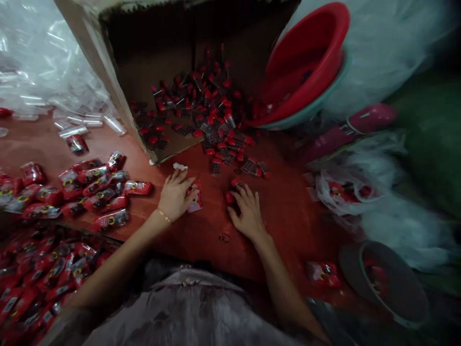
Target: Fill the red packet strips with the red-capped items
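My left hand (175, 194) lies over the red table with its fingers spread. Its thumb rests on a small red printed packet (195, 198), and a small white piece (180, 166) sits at its fingertips. To the right, the curled thumb and forefinger of my right hand (249, 215) are around a small red-capped bottle (229, 197), whose body is mostly hidden. Another red cap (236, 181) shows just beyond those fingers. Between my wrists lies a rubber band (224, 238). Ahead, a heap of small red-capped bottles (216, 115) spills from a cardboard box (135, 137).
Red wrapped packs (97, 185) lie at left, with more piled below (43, 274). Clear plastic tubes (75, 129) are behind them. At right stand a tilted red basin (306, 62), a magenta flask (353, 127), plastic bags (396, 226) and a round tub (392, 283).
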A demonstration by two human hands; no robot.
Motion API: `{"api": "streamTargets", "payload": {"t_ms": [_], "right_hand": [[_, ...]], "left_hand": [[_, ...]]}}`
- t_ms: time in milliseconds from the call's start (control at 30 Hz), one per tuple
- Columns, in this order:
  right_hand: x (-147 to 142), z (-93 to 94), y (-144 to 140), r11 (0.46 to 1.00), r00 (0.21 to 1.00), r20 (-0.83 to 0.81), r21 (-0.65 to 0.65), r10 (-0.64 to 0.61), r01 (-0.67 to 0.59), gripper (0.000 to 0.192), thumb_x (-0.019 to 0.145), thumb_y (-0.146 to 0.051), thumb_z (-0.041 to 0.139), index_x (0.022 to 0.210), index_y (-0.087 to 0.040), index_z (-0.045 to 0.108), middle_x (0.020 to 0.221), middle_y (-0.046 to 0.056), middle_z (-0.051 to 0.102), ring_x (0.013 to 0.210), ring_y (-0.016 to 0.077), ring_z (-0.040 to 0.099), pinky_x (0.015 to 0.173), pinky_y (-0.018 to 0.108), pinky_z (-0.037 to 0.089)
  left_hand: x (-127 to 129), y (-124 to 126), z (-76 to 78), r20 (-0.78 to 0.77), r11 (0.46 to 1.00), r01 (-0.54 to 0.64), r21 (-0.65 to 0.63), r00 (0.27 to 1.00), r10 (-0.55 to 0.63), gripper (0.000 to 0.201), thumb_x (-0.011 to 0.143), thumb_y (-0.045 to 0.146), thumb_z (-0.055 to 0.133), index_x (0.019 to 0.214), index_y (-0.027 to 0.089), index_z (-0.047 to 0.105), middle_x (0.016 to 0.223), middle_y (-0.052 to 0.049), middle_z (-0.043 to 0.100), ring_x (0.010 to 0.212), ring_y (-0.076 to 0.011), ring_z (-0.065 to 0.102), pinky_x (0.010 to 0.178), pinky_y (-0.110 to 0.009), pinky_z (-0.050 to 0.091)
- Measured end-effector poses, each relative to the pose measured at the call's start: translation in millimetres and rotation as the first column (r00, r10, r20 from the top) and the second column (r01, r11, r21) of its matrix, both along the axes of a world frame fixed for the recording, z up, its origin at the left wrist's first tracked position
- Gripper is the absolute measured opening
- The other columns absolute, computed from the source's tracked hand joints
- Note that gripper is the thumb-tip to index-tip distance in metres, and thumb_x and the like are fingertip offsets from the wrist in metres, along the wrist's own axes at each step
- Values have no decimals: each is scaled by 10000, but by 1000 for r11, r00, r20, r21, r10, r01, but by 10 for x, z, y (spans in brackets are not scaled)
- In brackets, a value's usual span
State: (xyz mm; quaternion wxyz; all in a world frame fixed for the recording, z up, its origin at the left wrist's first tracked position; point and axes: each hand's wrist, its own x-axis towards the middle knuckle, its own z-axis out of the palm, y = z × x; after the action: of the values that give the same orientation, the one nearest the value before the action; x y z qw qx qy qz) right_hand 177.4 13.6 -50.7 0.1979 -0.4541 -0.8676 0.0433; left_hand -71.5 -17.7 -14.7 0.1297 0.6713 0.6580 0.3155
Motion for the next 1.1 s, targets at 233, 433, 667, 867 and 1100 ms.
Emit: {"api": "streamTargets", "payload": {"t_ms": [233,433,667,867,1100], "right_hand": [[-86,-23,-290,996,984,-178,87,9,7,300,837,-304,513,1079,-139,578,1221,147,566,1246,287,416,1040,544,270],[-412,152,-291,999,897,-442,-39,-14,-4,224,856,-289,488,998,-180,622,1065,98,658,1064,227,569,967,422,397],[-901,208,-301,785,553,-769,-542,-320,-300,277,857,-402,463,898,-178,621,818,16,653,776,143,599,720,245,478],[-926,290,-398,830,519,-774,-521,-362,-198,302,845,-381,463,643,-174,547,583,-30,495,567,103,457,557,204,387],[-900,274,-495,883,630,-728,-449,-270,-140,358,864,-349,416,544,-196,370,509,-56,341,486,81,334,483,213,275]], "left_hand": [[100,215,-222,-376,992,19,-125,924,-65,274,846,358,495,1021,264,684,1233,-83,584,1286,-327,349,1037,-559,243],[138,81,-70,-218,992,-57,-111,975,31,311,861,397,457,1025,261,684,1245,-98,576,1272,-316,380,1028,-558,249],[299,-132,103,240,999,-23,-48,970,34,312,837,356,504,1100,262,641,1260,-78,569,1248,-265,425,1044,-493,270],[358,-322,102,812,968,-40,-246,537,228,467,710,424,651,1094,159,632,1080,-88,667,961,-214,612,871,-324,459],[414,-387,142,876,974,-51,-221,429,221,178,612,337,734,656,166,710,653,-8,685,600,-134,576,637,-250,476]]}}
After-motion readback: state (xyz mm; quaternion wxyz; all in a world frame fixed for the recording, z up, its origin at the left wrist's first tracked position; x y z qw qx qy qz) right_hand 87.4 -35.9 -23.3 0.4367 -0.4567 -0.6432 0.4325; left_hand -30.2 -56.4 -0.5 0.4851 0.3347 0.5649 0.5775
